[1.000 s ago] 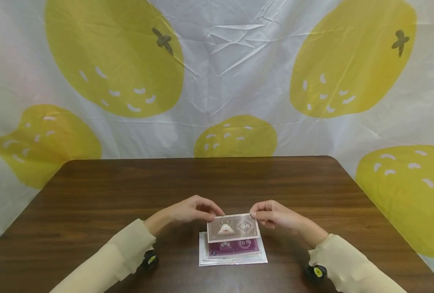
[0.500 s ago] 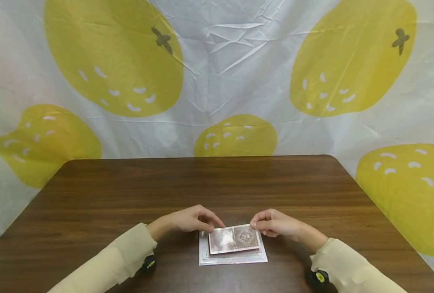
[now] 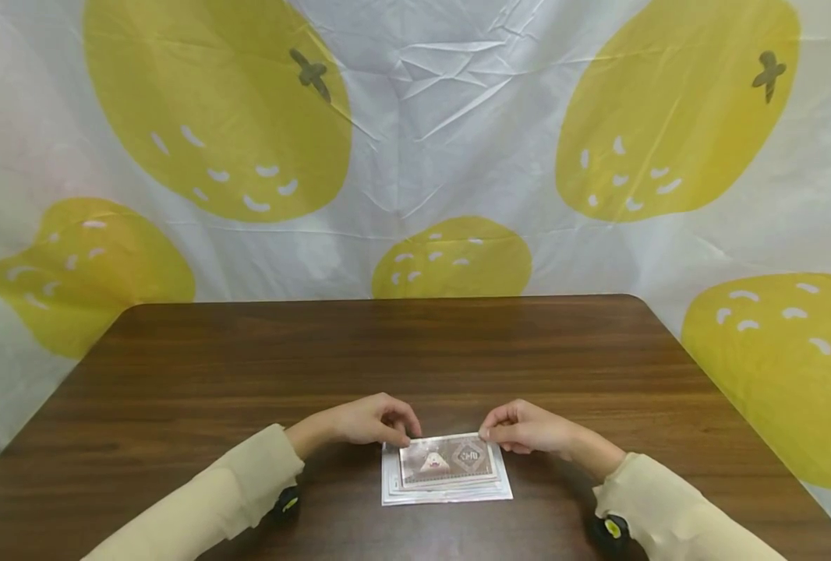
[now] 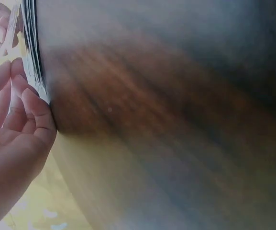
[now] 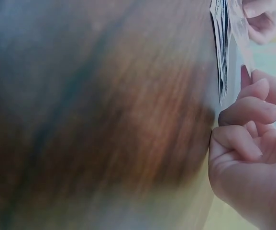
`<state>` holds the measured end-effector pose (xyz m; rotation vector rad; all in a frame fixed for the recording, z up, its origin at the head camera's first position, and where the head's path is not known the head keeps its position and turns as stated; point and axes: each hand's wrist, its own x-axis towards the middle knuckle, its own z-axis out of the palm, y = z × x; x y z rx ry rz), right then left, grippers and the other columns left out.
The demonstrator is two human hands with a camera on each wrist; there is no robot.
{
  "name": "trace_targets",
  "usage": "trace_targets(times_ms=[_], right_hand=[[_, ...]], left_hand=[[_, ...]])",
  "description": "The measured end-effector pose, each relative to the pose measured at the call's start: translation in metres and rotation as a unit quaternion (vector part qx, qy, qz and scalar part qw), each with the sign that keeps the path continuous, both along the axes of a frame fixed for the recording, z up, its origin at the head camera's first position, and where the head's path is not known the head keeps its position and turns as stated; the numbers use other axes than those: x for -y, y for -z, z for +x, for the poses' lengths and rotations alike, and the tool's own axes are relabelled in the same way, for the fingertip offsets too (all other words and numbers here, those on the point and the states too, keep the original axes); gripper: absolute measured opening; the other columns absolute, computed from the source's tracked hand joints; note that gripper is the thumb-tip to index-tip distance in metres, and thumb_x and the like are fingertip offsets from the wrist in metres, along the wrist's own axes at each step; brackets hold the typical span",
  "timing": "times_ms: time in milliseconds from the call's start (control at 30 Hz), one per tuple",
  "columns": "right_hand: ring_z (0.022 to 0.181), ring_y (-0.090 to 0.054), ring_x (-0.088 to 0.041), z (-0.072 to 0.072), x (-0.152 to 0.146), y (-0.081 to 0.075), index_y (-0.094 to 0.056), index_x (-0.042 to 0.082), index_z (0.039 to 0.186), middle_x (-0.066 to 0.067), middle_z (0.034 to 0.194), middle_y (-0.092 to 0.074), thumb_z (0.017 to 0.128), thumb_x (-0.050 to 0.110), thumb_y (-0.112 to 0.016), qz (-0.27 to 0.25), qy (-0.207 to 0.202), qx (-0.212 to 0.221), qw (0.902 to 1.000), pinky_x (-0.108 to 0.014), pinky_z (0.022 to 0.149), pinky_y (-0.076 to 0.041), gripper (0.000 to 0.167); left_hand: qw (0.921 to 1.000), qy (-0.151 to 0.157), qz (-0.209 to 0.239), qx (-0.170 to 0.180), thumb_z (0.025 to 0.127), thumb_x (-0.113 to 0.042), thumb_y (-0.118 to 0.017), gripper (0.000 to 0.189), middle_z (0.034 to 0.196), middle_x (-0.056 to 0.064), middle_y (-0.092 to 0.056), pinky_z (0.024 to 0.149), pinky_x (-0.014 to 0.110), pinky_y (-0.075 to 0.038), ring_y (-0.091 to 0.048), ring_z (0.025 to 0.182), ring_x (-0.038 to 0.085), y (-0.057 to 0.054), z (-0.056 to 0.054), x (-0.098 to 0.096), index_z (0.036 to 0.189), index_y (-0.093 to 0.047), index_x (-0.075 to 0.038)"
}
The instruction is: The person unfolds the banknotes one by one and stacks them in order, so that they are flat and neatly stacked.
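Note:
A brown banknote (image 3: 450,461) lies over a small stack of notes and white-edged paper (image 3: 450,497) near the table's front. At its far left corner, my left hand (image 3: 369,421) pinches it with thumb and forefinger. My right hand (image 3: 535,430) pinches the far right corner between thumb and curled forefinger. Seen edge-on in the right wrist view, the held banknote (image 5: 240,36) tilts slightly away from the layered stack (image 5: 220,52). In the left wrist view, the left thumb and forefinger tips meet beside the stack's edges (image 4: 31,43). The purple note is covered.
The dark wooden table (image 3: 387,351) stretches out beyond the hands. Behind it hangs a white cloth (image 3: 450,156) printed with yellow fruit. Black wrist devices (image 3: 610,530) sit under both sleeve cuffs.
Both hands have brought the brown banknote down and nearer, so it now covers the purple note on the stack. The left forefinger has drawn slightly left along the edge.

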<state>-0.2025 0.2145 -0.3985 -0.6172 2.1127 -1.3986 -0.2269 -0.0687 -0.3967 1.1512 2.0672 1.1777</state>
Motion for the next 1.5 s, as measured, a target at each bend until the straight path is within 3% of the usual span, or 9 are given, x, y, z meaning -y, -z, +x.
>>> trace_targets(times_ms=[233, 567, 1100, 1300, 1500], right_hand=[[0.042, -0.033, -0.003, 0.0006, 0.0034, 0.0027, -0.064, -0.001, 0.083, 0.004, 0.053, -0.044, 0.081, 0.009, -0.061, 0.042, 0.005, -0.066, 0.9969, -0.017, 0.038, -0.027, 0.011], [0.04, -0.034, -0.004, 0.0037, 0.0071, 0.0027, -0.058, 0.006, 0.078, 0.006, 0.052, -0.043, 0.074, 0.009, -0.068, 0.098, 0.03, -0.114, 0.9882, -0.019, 0.037, -0.028, 0.011], [0.036, -0.034, -0.005, 0.0042, 0.0079, 0.0008, -0.058, 0.01, 0.075, 0.006, 0.05, -0.044, 0.074, 0.01, -0.069, 0.134, 0.026, -0.145, 0.98, -0.019, 0.035, -0.029, 0.011], [0.039, -0.035, -0.005, 0.0019, 0.0054, 0.0026, -0.058, 0.005, 0.077, 0.004, 0.051, -0.044, 0.075, 0.01, -0.068, 0.091, 0.024, -0.114, 0.989, -0.018, 0.036, -0.029, 0.012], [0.043, -0.038, -0.006, 0.0004, 0.0012, -0.0038, -0.058, 0.001, 0.083, 0.001, 0.055, -0.046, 0.078, 0.012, -0.066, 0.042, 0.04, -0.095, 0.9938, -0.018, 0.038, -0.03, 0.015]], left_hand=[[0.9975, -0.027, -0.036, -0.054, 0.076, 0.0, -0.063, 0.008, 0.062, -0.004, -0.056, 0.052, 0.018, -0.037, -0.047, 0.056, 0.001, -0.0001, 0.0035, -0.0031, 0.082, -0.058, -0.001], [0.986, -0.057, -0.071, -0.14, 0.072, -0.004, -0.068, 0.013, 0.059, -0.009, -0.047, 0.052, 0.018, -0.036, -0.044, 0.055, 0.002, 0.0014, 0.0075, -0.0069, 0.074, -0.056, -0.008], [0.982, -0.047, -0.082, -0.164, 0.071, -0.003, -0.067, 0.014, 0.057, -0.01, -0.046, 0.05, 0.017, -0.036, -0.043, 0.054, 0.001, 0.0028, 0.0059, -0.0085, 0.067, -0.056, -0.01], [0.9862, -0.051, -0.067, -0.143, 0.072, -0.003, -0.067, 0.013, 0.059, -0.01, -0.048, 0.051, 0.017, -0.037, -0.044, 0.055, 0.002, 0.0038, 0.0046, -0.0066, 0.07, -0.056, -0.01], [0.9849, -0.09, -0.034, -0.144, 0.076, -0.008, -0.066, 0.012, 0.062, -0.009, -0.048, 0.052, 0.019, -0.038, -0.045, 0.055, 0.003, 0.001, 0.0, -0.0023, 0.08, -0.055, -0.009]])
